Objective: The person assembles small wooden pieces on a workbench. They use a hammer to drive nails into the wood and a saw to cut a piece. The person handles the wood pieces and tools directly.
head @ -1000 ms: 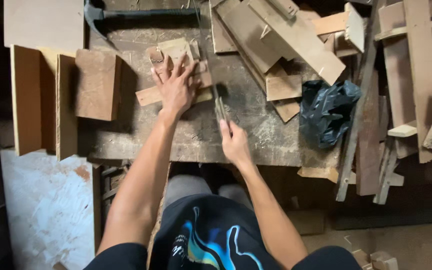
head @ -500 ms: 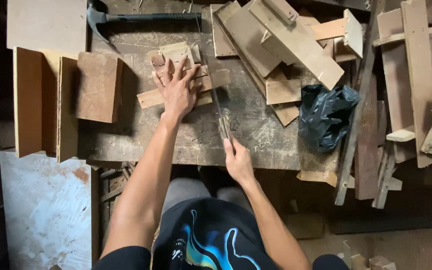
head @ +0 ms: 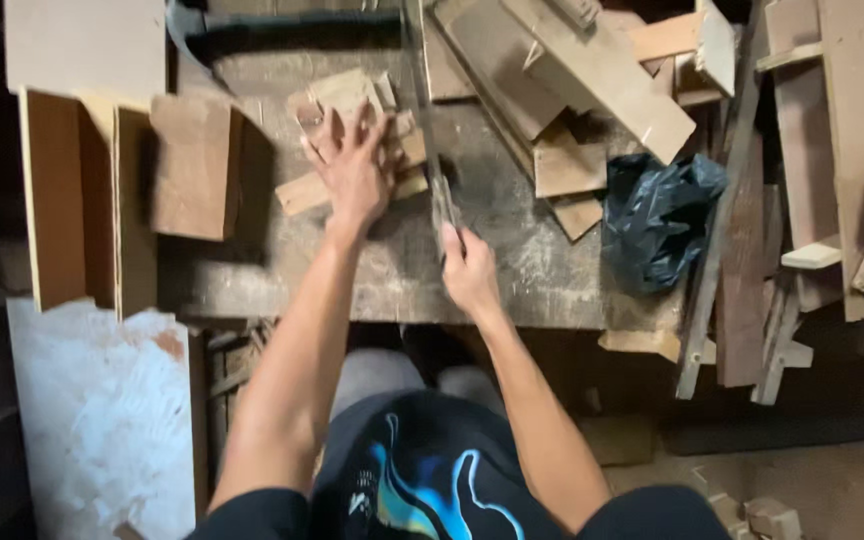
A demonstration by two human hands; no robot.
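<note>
My left hand (head: 352,165) lies flat, fingers spread, on a small stack of light wood pieces (head: 302,192) on the worn workbench (head: 542,280). My right hand (head: 469,268) is closed around the handle of a hand saw (head: 430,150). Its thin blade is blurred and runs away from me along the right edge of the stack, just beside my left fingertips. Where the blade meets the wood is hard to make out. A pale block (head: 344,88) sits at the far end of the stack.
A dark-handled hammer (head: 282,22) lies along the bench's far edge. A crumpled black plastic bag (head: 660,218) sits to the right, with planks and offcuts (head: 592,70) piled behind and beside it. Brown boards (head: 190,165) lie to the left, and a white painted panel (head: 102,400) below them.
My right hand drew the saw back toward my body, then pushed it forward again across the bench. My left hand stayed pressed on the wood pieces.
</note>
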